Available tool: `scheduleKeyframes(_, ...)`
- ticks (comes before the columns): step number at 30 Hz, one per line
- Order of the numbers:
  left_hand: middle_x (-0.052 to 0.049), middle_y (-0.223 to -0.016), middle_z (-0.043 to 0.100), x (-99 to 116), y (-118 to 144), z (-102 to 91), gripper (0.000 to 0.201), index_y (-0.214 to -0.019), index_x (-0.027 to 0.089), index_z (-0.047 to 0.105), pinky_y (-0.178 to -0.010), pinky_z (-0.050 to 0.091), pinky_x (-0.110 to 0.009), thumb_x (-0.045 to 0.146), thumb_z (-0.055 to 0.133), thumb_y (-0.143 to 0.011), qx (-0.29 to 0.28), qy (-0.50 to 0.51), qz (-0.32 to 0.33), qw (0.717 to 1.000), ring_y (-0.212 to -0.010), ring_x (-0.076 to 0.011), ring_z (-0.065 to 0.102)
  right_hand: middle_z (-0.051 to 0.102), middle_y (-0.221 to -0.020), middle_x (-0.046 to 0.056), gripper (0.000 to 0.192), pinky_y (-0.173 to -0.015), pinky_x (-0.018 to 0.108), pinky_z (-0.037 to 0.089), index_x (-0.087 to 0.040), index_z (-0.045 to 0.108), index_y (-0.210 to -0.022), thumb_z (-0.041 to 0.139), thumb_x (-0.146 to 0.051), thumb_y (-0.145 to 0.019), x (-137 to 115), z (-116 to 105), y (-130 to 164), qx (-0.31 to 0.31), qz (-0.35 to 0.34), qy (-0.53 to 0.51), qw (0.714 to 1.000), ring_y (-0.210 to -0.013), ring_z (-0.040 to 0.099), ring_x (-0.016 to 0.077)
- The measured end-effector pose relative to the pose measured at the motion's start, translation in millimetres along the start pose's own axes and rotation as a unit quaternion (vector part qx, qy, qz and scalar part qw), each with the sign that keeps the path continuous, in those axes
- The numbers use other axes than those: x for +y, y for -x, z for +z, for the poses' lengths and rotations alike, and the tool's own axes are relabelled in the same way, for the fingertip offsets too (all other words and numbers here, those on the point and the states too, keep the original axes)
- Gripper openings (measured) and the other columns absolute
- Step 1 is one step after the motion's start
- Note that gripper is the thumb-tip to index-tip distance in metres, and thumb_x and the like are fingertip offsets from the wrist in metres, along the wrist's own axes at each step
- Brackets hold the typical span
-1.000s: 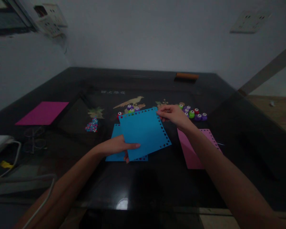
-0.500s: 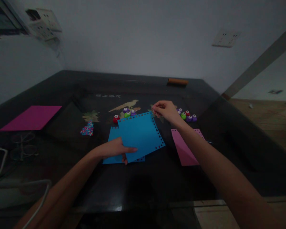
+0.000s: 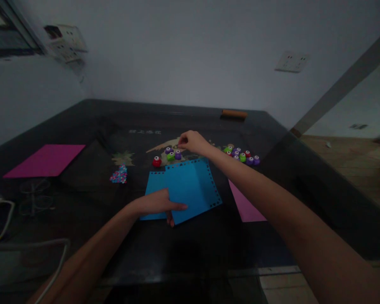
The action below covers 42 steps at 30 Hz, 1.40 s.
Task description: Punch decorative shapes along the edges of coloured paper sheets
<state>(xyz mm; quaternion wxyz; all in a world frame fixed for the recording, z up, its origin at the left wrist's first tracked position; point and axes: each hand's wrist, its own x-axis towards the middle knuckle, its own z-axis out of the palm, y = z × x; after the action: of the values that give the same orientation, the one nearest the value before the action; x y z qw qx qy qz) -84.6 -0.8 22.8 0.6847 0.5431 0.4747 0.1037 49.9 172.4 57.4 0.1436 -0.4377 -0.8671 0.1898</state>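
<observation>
- Pale wall (image 3: 177, 55) behind a dark, glossy table (image 3: 129, 245), with white sockets (image 3: 71, 38) high at the left and a socket plate (image 3: 291, 61) at the right.
- At the near middle of the table, an upper blue sheet (image 3: 194, 185), set askew and partly overlapping a lower blue sheet (image 3: 155, 183); small punched shapes along the edges of the upper one.
- Left hand (image 3: 164, 202): grips the near left part of the upper blue sheet, thumb flat on top, fingers curled underneath.
- Right hand (image 3: 193, 141): reaches beyond the far edge of that sheet, thumb and fingers drawn together in a loose pinch, just above a purple eye-topped piece (image 3: 177, 155); cannot tell about contact with it or about anything tiny between the fingertips.
- Beside that piece, a green one (image 3: 171, 156) and another purple one (image 3: 169, 150); slightly apart to the left, a red one (image 3: 156, 162).
- Farther right, beyond the right forearm, a mixed cluster of similar pieces (image 3: 242, 157).
- Partly hidden under the same forearm, a pink sheet (image 3: 245, 204).
- Over to the left, a heap of colourful confetti (image 3: 119, 174), then a magenta sheet (image 3: 47, 160) well apart.
- Near the back edge, an orange roll (image 3: 234, 113) lying on its side.
</observation>
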Motion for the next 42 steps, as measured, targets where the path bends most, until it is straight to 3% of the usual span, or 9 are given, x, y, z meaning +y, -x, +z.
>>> scheduleKeyframes(9,-0.004,-0.071,0.072,-10.3,-6.9,-1.3,0.046,-0.101,0.014,0.063,-0.050,0.046,-0.026,0.045,0.072,-0.070,-0.024,0.023,0.021,0.999,-0.047,-0.0128,0.061,0.069,-0.103,0.015,0.025,-0.075,0.030,0.046,-0.013,0.069,-0.102,0.066,-0.020,-0.078,-7.7,19.3,-37.3,-0.050,0.009,0.082,0.995,-0.091,0.063,0.0231)
scheduleKeyframes(14,-0.008,-0.086,0.073,-11.4,-7.5,-3.2,0.041,-0.101,0.013,0.063,-0.050,0.048,-0.027,0.041,0.071,-0.072,-0.028,0.037,0.038,0.998,-0.050,-0.0137,0.063,0.069,-0.104,0.010,0.034,-0.075,0.027,0.046,-0.018,0.068,-0.109,0.070,-0.016,-0.075,-17.0,30.5,-50.9,-0.123,-0.040,0.099,0.987,-0.093,0.064,0.0212)
scheduleKeyframes(17,-0.008,-0.082,0.073,-12.9,-9.3,-3.7,0.046,-0.107,0.013,0.061,-0.049,0.047,-0.026,0.041,0.072,-0.072,-0.038,0.041,0.042,0.998,-0.050,-0.0146,0.064,0.069,-0.105,0.009,0.032,-0.077,0.027,0.047,-0.019,0.068,-0.107,0.070,-0.015,-0.075,-18.0,33.9,-56.4,-0.161,-0.051,0.107,0.980,-0.093,0.064,0.0206)
scheduleKeyframes(21,-0.005,-0.066,0.071,-17.6,-13.2,-5.3,0.054,-0.114,0.012,0.058,-0.048,0.047,-0.026,0.044,0.072,-0.072,-0.042,0.031,0.033,0.998,-0.048,-0.0159,0.063,0.061,-0.115,0.009,0.029,-0.083,0.037,0.050,-0.017,0.060,-0.114,0.060,-0.028,-0.087,-14.7,36.8,-60.0,-0.189,-0.056,0.118,0.973,-0.097,0.061,0.0210)
scheduleKeyframes(24,-0.004,-0.066,0.071,-19.2,-14.6,-6.7,0.054,-0.113,0.012,0.057,-0.049,0.047,-0.026,0.044,0.072,-0.072,-0.042,0.024,0.030,0.998,-0.048,-0.0154,0.063,0.056,-0.120,0.009,0.033,-0.083,0.042,0.051,-0.016,0.054,-0.119,0.054,-0.033,-0.091,-12.0,39.3,-60.6,-0.194,-0.059,0.123,0.971,-0.100,0.059,0.0214)
scheduleKeyframes(30,-0.001,-0.061,0.067,-15.7,-12.2,-6.0,0.051,-0.107,0.013,0.059,-0.049,0.048,-0.027,0.045,0.073,-0.070,-0.039,0.026,0.043,0.998,-0.046,-0.0145,0.061,0.059,-0.116,0.010,0.030,-0.083,0.040,0.051,-0.016,0.058,-0.114,0.058,-0.031,-0.088,-5.5,36.2,-62.2,-0.153,-0.059,0.126,0.978,-0.099,0.060,0.0218)
scheduleKeyframes(35,-0.002,-0.064,0.067,-10.9,-7.0,-6.1,0.045,-0.102,0.014,0.061,-0.049,0.048,-0.027,0.045,0.072,-0.071,-0.018,0.018,0.051,0.998,-0.049,-0.0152,0.062,0.067,-0.102,0.013,0.023,-0.079,0.029,0.046,-0.012,0.064,-0.099,0.067,-0.025,-0.080,2.6,9.8,-51.0,-0.058,-0.070,0.076,0.993,-0.094,0.062,0.0217)
scheduleKeyframes(40,-0.002,-0.066,0.068,-6.7,-1.7,-6.9,0.041,-0.096,0.014,0.061,-0.050,0.047,-0.026,0.045,0.071,-0.071,-0.003,0.012,0.040,0.999,-0.049,-0.0139,0.061,0.066,-0.102,0.012,0.032,-0.073,0.027,0.048,-0.008,0.059,-0.112,0.061,-0.025,-0.084,17.3,-22.9,-4.3,0.017,-0.059,-0.007,0.998,-0.080,0.064,0.0158)
scheduleKeyframes(42,-0.001,-0.065,0.068,-5.0,0.0,-6.6,0.039,-0.093,0.014,0.060,-0.050,0.046,-0.026,0.044,0.070,-0.071,0.013,0.014,0.038,0.999,-0.047,-0.0128,0.059,0.067,-0.099,0.011,0.037,-0.067,0.029,0.050,-0.009,0.059,-0.113,0.065,-0.020,-0.079,26.3,-30.4,24.9,0.049,-0.009,-0.147,0.988,-0.069,0.063,0.0146)
